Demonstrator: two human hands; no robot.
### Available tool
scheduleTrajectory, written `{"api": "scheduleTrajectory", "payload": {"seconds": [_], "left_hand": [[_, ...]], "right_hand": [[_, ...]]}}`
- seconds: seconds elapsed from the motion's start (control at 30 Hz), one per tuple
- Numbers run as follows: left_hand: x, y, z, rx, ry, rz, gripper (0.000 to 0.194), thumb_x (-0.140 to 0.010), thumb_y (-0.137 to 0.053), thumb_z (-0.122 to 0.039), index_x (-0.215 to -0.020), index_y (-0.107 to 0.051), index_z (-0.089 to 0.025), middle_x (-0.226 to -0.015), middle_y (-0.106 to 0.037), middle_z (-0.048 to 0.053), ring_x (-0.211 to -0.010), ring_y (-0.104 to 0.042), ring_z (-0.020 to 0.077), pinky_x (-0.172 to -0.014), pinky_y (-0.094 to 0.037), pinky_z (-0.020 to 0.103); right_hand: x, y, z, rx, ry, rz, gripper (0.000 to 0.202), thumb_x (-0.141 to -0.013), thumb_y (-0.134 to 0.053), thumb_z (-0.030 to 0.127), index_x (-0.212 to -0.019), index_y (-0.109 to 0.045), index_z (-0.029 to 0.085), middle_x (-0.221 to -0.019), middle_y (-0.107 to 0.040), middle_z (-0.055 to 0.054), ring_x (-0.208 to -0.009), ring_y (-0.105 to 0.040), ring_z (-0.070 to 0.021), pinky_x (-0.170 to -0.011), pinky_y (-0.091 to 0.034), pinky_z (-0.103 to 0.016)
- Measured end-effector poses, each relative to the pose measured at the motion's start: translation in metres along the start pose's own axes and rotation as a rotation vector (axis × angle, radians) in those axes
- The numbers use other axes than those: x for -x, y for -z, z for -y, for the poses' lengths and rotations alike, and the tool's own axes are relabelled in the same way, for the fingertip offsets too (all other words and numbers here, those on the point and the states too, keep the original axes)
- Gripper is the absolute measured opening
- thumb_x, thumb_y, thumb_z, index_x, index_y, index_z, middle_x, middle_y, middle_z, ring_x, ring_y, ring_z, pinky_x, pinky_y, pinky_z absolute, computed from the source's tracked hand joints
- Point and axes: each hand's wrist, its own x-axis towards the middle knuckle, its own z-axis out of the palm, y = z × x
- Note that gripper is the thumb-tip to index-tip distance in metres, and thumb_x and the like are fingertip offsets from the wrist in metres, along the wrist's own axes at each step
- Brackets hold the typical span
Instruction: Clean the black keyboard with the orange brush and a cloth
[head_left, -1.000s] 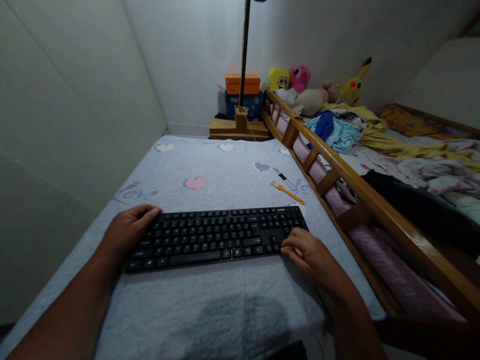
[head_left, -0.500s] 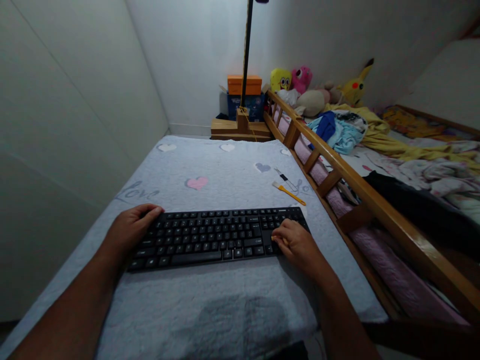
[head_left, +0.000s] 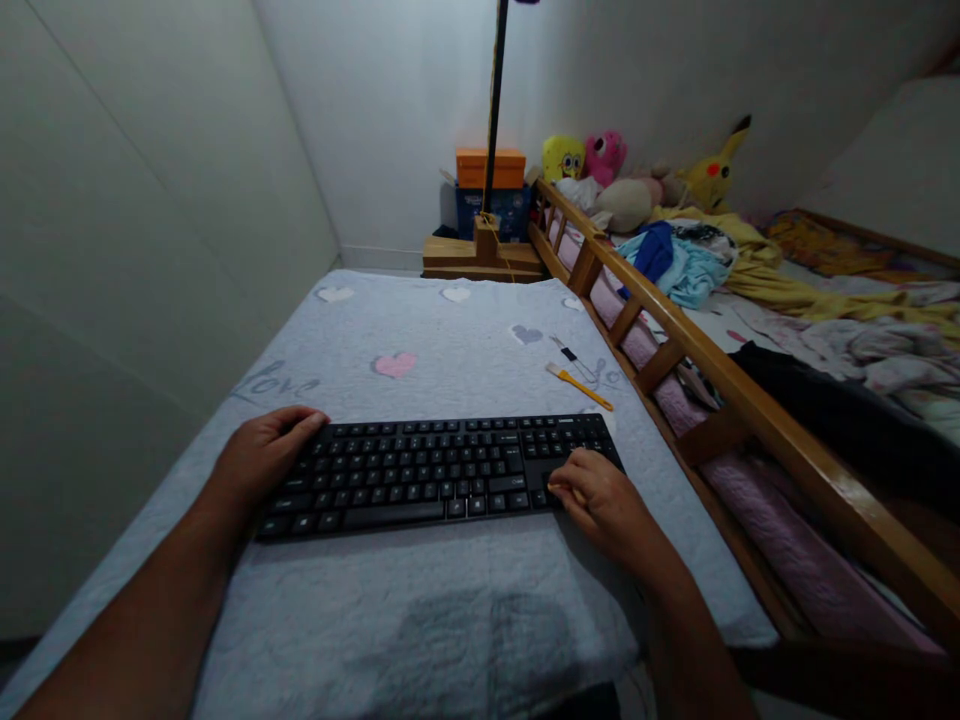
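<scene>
A black keyboard [head_left: 420,470] lies crosswise in front of me on the grey-blue cover. Its upper left corner is gripped by my left hand [head_left: 264,455], with the thumb along the top edge. Over the number keys at the other end is my right hand [head_left: 596,495], its fingers pinched together. A small pale-yellow tip [head_left: 556,487] peeks out of that pinch at the lower right keys; its kind is too small to tell. Beyond the keyboard's right end lie a brush [head_left: 577,386] with a yellow handle and a thin wire tool [head_left: 574,357] with a black middle.
A wooden bed rail [head_left: 675,310] runs along the right side, with clothes [head_left: 675,262] and plush toys [head_left: 630,200] behind it. At the far end stand an orange box [head_left: 491,168] and a dark upright pole [head_left: 495,110] on a wooden base. A pale wall rises at left.
My right hand has shifted slightly downward and to the right over the number keys. The left hand and the keyboard stay essentially where they were.
</scene>
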Motion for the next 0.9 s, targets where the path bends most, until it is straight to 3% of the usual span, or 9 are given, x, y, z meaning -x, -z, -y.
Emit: {"api": "scheduleTrajectory", "payload": {"seconds": [0.37,0.73,0.9], "left_hand": [[0.003,0.001,-0.006,0.003,0.001,0.002,0.046,-0.074,-0.054,-0.061,-0.088,-0.072,-0.02,-0.083,-0.074,0.001,-0.08,-0.066,0.023,-0.073,-0.046,0.029],[0.001,0.0,0.0,0.013,-0.009,-0.002,0.045,-0.075,-0.055,-0.06,-0.089,-0.072,-0.02,-0.085,-0.074,0.001,-0.081,-0.066,0.0229,-0.074,-0.047,0.029],[0.0,-0.001,0.002,-0.008,-0.013,-0.005,0.046,-0.076,-0.054,-0.06,-0.09,-0.072,-0.021,-0.086,-0.075,0.001,-0.081,-0.066,0.0227,-0.073,-0.047,0.028]], "right_hand": [[0.003,0.0,0.0,-0.024,0.008,-0.056,0.014,-0.089,-0.058,0.007,-0.086,-0.068,0.016,-0.084,-0.061,-0.007,-0.082,-0.058,-0.0215,-0.074,-0.047,-0.034],[0.008,0.012,0.007,-0.06,-0.037,0.11,0.016,-0.089,-0.059,0.008,-0.081,-0.067,0.018,-0.083,-0.06,-0.004,-0.081,-0.058,-0.019,-0.07,-0.044,-0.029],[-0.003,0.008,0.002,-0.059,-0.019,0.007,0.013,-0.09,-0.059,0.009,-0.084,-0.067,0.017,-0.084,-0.06,-0.005,-0.082,-0.058,-0.0196,-0.073,-0.046,-0.031]]}}
